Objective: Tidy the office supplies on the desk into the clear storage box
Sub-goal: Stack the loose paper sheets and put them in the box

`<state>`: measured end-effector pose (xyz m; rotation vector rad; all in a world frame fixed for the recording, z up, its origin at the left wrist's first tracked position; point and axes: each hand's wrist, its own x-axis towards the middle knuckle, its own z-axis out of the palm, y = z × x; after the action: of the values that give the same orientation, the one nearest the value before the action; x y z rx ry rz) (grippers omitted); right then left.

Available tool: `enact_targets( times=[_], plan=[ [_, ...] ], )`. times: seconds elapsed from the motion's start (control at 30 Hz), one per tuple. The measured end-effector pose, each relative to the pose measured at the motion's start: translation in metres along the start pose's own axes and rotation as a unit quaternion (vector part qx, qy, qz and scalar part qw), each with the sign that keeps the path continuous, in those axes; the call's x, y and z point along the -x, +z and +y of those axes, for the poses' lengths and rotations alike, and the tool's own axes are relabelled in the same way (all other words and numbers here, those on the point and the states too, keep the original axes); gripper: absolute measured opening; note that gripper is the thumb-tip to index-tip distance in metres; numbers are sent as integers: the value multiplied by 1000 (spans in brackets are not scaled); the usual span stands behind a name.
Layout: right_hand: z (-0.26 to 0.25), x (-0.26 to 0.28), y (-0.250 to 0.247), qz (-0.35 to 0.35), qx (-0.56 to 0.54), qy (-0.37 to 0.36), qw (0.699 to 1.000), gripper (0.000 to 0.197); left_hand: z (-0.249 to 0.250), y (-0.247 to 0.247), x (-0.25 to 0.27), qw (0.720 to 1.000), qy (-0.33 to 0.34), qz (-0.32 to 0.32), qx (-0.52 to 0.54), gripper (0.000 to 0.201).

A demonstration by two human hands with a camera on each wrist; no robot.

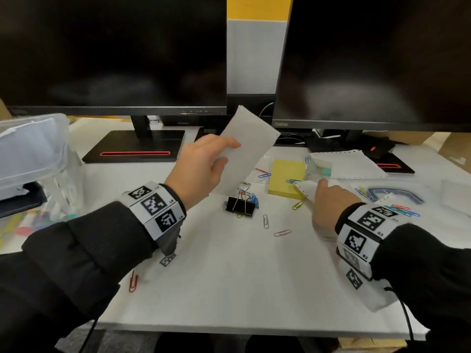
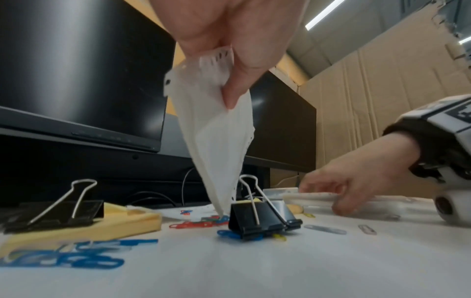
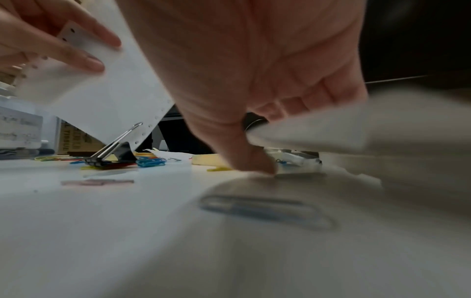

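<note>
My left hand [image 1: 204,164] holds a white perforated paper sheet [image 1: 244,146] pinched between thumb and fingers, lifted above the desk; the same paper sheet [image 2: 216,141] hangs down behind a black binder clip [image 2: 257,219]. That black binder clip [image 1: 240,203] stands on the desk just right of my left wrist. My right hand [image 1: 331,202] grips the edge of another white perforated sheet [image 1: 308,188] lying low over the desk, thumb tip [image 3: 257,163] near the desk surface. The clear storage box [image 1: 33,159] stands at the far left.
A yellow sticky pad [image 1: 286,179], several coloured paper clips [image 1: 281,233] and more perforated paper [image 1: 349,164] lie across the white desk [image 1: 229,289]. Two dark monitors [image 1: 114,52] stand behind. A second binder clip [image 2: 58,211] rests on a yellow pad.
</note>
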<state>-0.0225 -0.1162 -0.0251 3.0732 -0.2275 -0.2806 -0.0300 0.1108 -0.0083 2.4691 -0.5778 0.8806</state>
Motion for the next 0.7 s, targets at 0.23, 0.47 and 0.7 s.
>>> enact_targets(
  times=[0.23,0.47,0.7],
  plan=[
    [-6,21,-12,110,7,-33,993,30,-7,12,-2,999,16,-17,31,28],
    [-16,43,-8,303,-34,-128,944,31,-2,17,-3,998,-50,-40,23,37],
    [-14,45,-10,415,-240,-195,856,25,2,16,-3,994,-68,-63,55,72]
  ],
)
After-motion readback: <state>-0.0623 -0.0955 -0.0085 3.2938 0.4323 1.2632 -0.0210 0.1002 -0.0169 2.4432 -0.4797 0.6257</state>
